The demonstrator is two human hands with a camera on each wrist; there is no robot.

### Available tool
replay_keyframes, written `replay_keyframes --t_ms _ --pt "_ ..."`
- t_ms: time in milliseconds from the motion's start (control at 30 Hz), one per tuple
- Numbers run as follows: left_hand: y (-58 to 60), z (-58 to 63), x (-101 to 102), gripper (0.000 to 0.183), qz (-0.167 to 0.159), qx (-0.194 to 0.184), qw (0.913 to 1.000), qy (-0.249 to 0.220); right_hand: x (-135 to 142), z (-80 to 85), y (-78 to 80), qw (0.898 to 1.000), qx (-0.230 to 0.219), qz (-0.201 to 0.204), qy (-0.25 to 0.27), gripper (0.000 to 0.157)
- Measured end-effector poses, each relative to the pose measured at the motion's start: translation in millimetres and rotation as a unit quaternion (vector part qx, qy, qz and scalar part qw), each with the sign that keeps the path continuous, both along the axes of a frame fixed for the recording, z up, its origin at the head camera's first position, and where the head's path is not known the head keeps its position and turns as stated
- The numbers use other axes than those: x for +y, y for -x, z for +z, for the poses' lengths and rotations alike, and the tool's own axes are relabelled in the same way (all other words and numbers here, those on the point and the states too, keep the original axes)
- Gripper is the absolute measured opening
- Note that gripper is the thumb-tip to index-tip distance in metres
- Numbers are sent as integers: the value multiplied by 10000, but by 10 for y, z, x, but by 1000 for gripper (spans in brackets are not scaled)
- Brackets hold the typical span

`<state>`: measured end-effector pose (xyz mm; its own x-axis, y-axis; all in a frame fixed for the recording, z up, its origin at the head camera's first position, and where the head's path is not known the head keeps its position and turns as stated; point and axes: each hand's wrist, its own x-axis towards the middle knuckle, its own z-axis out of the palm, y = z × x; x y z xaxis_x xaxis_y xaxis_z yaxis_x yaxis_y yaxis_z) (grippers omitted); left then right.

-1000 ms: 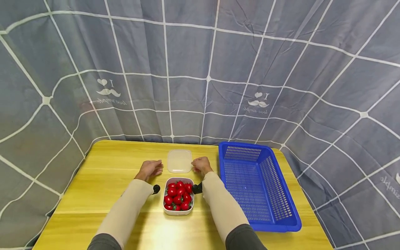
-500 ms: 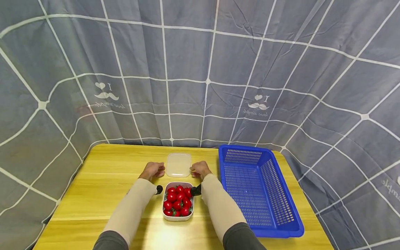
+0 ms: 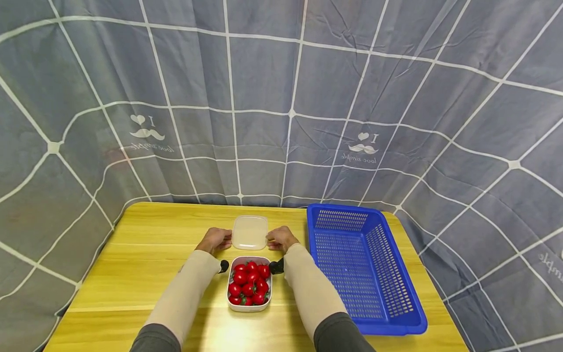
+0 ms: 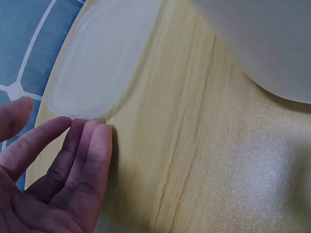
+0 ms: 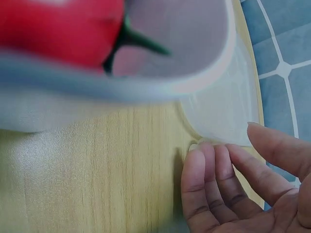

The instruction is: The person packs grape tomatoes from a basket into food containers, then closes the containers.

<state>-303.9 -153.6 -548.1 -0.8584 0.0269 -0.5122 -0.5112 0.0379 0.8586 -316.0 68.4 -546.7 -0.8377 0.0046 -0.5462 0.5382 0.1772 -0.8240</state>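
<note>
A translucent white lid [image 3: 249, 232] lies flat on the table near its back edge. My left hand [image 3: 214, 239] is at the lid's left side; in the left wrist view its fingertips [image 4: 101, 133] meet the lid's edge, thumb held apart. On the opposite side, my right hand [image 3: 282, 238] has its fingertips [image 5: 196, 162] against the lid's rim, the thumb raised away from the fingers. Between my forearms stands a white square container [image 3: 250, 308] filled with red tomatoes [image 3: 248, 277] with green stems. Its near wall blocks part of the right wrist view.
A large blue perforated plastic basket [image 3: 345, 274] stands to the right of my right arm, with nothing in it. The wooden table [image 3: 132, 274] ends at the back against a grey curtain [image 3: 264, 137] with white lines.
My left hand has moved right up to the lid's left edge, and my right hand's fingers have come in at its right edge. The view has tilted slightly. The container and basket stay put.
</note>
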Motion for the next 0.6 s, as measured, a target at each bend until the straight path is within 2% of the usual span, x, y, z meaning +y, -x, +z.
replay_keyframes --t_ms 367,500,600 --pt "-50 -8 32 30 159 194 9996 124 43 -8 -9 9999 76 -60 62 12" --pt "-37 -20 37 31 134 274 9994 138 62 -12 -12 9999 74 -62 66 8" --pt "-21 -30 37 31 37 400 9991 164 68 -13 13 9999 92 -108 28 12"
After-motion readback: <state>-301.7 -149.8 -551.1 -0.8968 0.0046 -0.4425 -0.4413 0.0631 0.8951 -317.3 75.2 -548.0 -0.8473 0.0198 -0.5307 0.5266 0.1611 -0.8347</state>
